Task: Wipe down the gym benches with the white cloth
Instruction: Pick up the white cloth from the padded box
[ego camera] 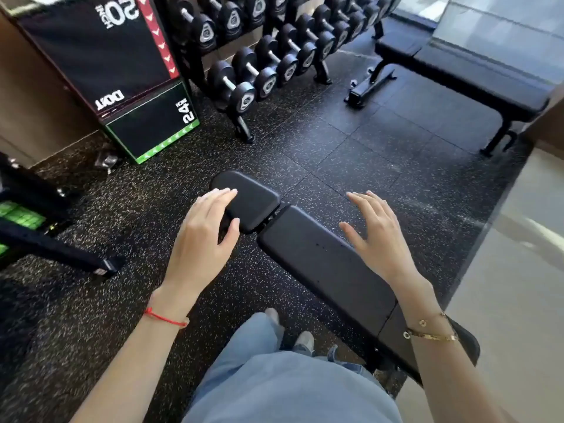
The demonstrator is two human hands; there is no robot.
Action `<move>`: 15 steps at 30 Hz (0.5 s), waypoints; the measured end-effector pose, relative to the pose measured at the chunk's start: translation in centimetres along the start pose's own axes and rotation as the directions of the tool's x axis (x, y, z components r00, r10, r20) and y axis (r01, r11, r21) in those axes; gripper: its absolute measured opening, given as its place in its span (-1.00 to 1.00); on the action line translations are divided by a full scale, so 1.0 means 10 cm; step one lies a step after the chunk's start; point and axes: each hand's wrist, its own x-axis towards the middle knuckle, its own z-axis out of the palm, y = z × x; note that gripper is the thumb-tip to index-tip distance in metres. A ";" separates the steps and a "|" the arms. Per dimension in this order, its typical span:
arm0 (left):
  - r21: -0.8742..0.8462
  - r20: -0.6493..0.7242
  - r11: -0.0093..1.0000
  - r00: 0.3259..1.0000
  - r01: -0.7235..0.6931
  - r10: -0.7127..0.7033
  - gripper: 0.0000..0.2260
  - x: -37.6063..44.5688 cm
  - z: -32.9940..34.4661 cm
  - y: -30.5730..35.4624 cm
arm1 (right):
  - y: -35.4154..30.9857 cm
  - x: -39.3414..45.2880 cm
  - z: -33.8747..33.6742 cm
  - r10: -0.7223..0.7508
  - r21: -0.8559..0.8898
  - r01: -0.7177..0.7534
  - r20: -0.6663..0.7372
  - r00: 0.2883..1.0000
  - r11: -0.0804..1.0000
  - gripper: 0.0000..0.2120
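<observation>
Above the near black padded adjustable bench [323,264], both hands hung with their fingers spread and relaxed, holding nothing. No white cloth showed anywhere in the view. The left hand [204,236] hovered over the bench's small rounded seat pad [250,199], its fingertips [227,193] above the pad's left edge and the thumb pointing toward the gap between the two pads; whether the fingers touched the pad could not be told. The right hand [378,233] was spread over the right edge of the long back pad, thumb extended inward.

A thin red string bracelet [164,318] circled the left wrist, and gold chain bracelets [432,332] circled the right. Below the arms were the person's light blue jeans [283,377] and light shoes [303,338], standing just left of the bench.

Farther out, on the black speckled rubber floor [351,148], a second black flat bench [476,80] stood at the upper right, well apart from the near one. A rack of black hex dumbbells [262,56] ran along the back, and a black plyometric box with red and green trim [122,77] stood at the upper left.
</observation>
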 end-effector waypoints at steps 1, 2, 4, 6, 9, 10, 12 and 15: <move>0.000 -0.020 1.000 1.000 0.019 -0.019 -0.58 -0.01 -0.01 -0.05 | -0.03 0.07 0.05 -0.034 0.008 0.034 0.011 0.999 0.999 -0.49; 0.004 -0.042 0.999 0.998 0.044 -0.044 -0.59 -0.01 -0.04 -0.11 | -0.09 0.14 0.08 -0.055 0.006 0.054 0.045 0.998 0.999 -0.49; 0.013 -0.057 0.993 0.992 0.114 -0.113 -0.59 -0.06 -0.06 -0.25 | -0.22 0.31 0.18 -0.098 0.006 0.098 0.095 0.991 0.995 -0.49; 0.016 -0.084 0.986 0.983 0.166 -0.164 -0.59 -0.09 -0.10 -0.43 | -0.36 0.49 0.32 -0.139 0.026 0.136 0.127 0.982 0.990 -0.50; 0.037 -0.138 0.969 0.962 0.243 -0.236 -0.59 -0.06 -0.21 -0.77 | -0.60 0.82 0.54 -0.202 0.050 0.197 0.161 0.966 0.979 -0.49; 0.046 -0.150 0.963 0.955 0.265 -0.256 -0.59 -0.03 -0.25 -0.90 | -0.70 0.94 0.62 -0.223 0.056 0.216 0.176 0.959 0.975 -0.49; 0.048 -0.171 0.952 0.942 0.301 -0.289 -0.59 0.03 -0.35 -1.15 | -0.92 1.20 0.82 -0.268 0.073 0.258 0.205 0.941 0.963 -0.49; 0.055 -0.190 0.934 0.922 0.353 -0.337 -0.59 0.16 -0.55 -1.57 | -1.30 1.60 1.15 -0.323 0.083 0.312 0.248 0.913 0.947 -0.48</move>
